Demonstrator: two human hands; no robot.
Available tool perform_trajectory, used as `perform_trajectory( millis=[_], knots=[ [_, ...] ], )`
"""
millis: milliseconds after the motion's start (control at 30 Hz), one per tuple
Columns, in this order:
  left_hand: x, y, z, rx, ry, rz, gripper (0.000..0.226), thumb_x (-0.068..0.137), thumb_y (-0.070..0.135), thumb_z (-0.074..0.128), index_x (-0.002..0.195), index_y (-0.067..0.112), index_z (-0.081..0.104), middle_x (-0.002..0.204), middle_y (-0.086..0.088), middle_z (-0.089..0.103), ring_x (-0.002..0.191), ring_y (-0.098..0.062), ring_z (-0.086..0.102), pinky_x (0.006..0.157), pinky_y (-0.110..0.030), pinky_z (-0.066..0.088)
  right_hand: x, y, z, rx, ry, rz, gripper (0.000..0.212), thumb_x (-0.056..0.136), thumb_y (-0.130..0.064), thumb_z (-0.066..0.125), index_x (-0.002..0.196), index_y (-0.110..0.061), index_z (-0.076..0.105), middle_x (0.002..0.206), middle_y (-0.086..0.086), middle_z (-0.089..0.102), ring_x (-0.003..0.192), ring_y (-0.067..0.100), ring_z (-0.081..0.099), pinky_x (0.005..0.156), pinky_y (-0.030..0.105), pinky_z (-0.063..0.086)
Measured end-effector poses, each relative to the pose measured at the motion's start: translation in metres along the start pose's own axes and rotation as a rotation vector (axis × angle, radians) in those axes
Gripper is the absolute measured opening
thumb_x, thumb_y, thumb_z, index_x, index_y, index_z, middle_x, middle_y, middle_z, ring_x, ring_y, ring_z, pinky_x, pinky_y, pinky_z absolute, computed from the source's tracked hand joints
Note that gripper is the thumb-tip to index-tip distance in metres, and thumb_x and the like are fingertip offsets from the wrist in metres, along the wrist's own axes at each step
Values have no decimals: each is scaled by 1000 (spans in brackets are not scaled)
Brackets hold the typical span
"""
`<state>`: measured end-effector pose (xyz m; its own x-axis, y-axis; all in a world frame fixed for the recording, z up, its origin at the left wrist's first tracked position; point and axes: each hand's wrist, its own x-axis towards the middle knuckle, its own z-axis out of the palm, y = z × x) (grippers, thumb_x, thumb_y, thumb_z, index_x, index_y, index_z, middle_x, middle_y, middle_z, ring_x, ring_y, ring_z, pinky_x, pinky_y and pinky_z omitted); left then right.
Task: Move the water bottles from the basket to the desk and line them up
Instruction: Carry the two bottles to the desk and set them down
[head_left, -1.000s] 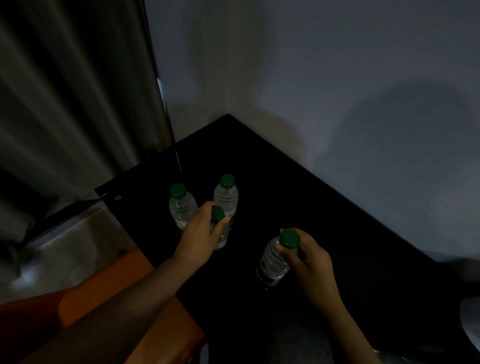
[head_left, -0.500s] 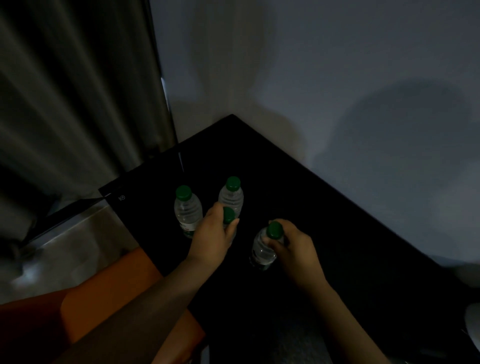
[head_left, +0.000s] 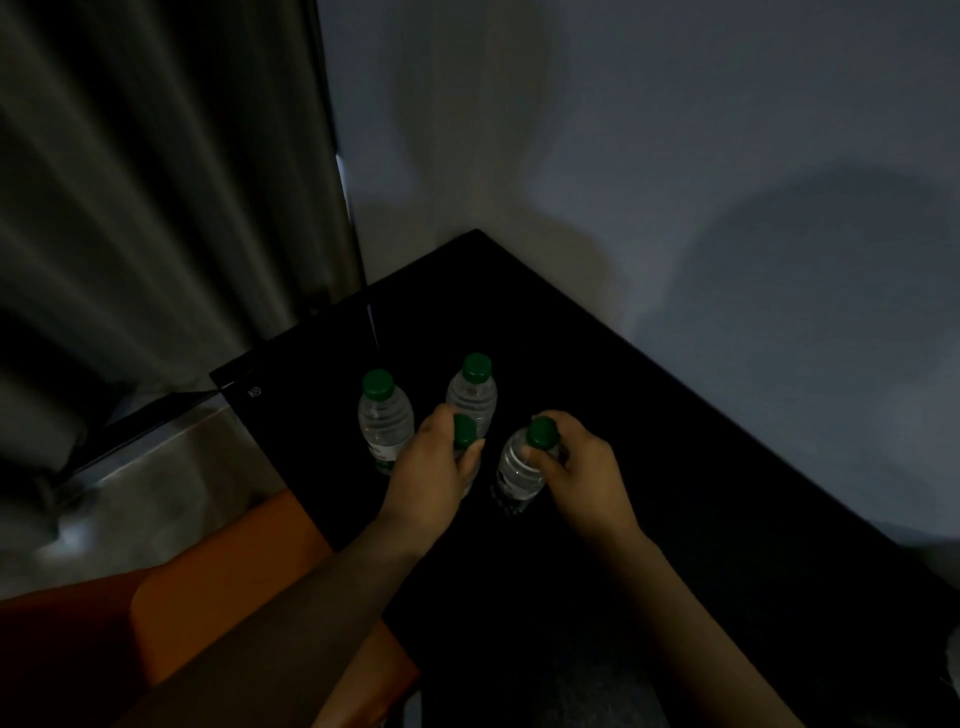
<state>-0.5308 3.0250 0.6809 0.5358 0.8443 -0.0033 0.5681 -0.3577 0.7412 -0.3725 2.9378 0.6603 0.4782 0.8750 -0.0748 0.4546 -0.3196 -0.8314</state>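
Note:
Several clear water bottles with green caps stand on the black desk (head_left: 649, 441). One bottle (head_left: 384, 415) stands at the left and a second bottle (head_left: 472, 389) behind the middle, both untouched. My left hand (head_left: 431, 467) grips a third bottle (head_left: 464, 432) near its cap; its body is mostly hidden by the hand. My right hand (head_left: 576, 467) grips a fourth bottle (head_left: 519, 467) around its neck, just right of the third. The basket is out of view.
A grey wall runs behind the desk and a dark curtain (head_left: 156, 208) hangs at the left. An orange seat (head_left: 182, 613) sits at the lower left beside the desk's edge. A pale floor (head_left: 130, 493) shows beyond it.
My right hand has carried its bottle left and away from me, bringing it upright close beside the bottle in my left hand. The left hand has stayed in place.

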Motion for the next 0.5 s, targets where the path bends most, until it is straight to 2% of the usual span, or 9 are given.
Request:
perform_trajectory(
  millis=[200,333,433,500],
  knots=[
    [0,1,0,5,-18,-4,26,96,22,52,113,3,46,97,-19,57,88,-30,57,69,-30,38,-8,-3,-1,-34,-8,-31,31,89,-22,63,117,-30,54,105,-7,65,99,8,63,88,38,54],
    [-1,1,-1,-1,-24,-11,27,96,21,52,114,2,47,99,-19,57,90,-29,56,71,-28,37,-14,-8,-5,-48,-32,6,51,85,-29,69,131,-26,48,121,-6,61,110,9,58,95,31,50],
    [-1,1,0,-18,-58,-22,24,97,19,50,114,3,46,100,-17,55,91,-28,55,73,-28,38,-25,-5,-14,-213,11,38,52,84,-37,68,130,-23,50,122,-3,60,107,12,58,84,23,45],
    [-1,2,0,-71,-56,-41,19,98,17,49,110,3,46,96,-13,53,88,-24,53,71,-21,37,-36,0,-22,-342,-24,93,46,86,-36,66,127,-21,52,119,0,60,98,12,57,77,21,42]
  ],
)
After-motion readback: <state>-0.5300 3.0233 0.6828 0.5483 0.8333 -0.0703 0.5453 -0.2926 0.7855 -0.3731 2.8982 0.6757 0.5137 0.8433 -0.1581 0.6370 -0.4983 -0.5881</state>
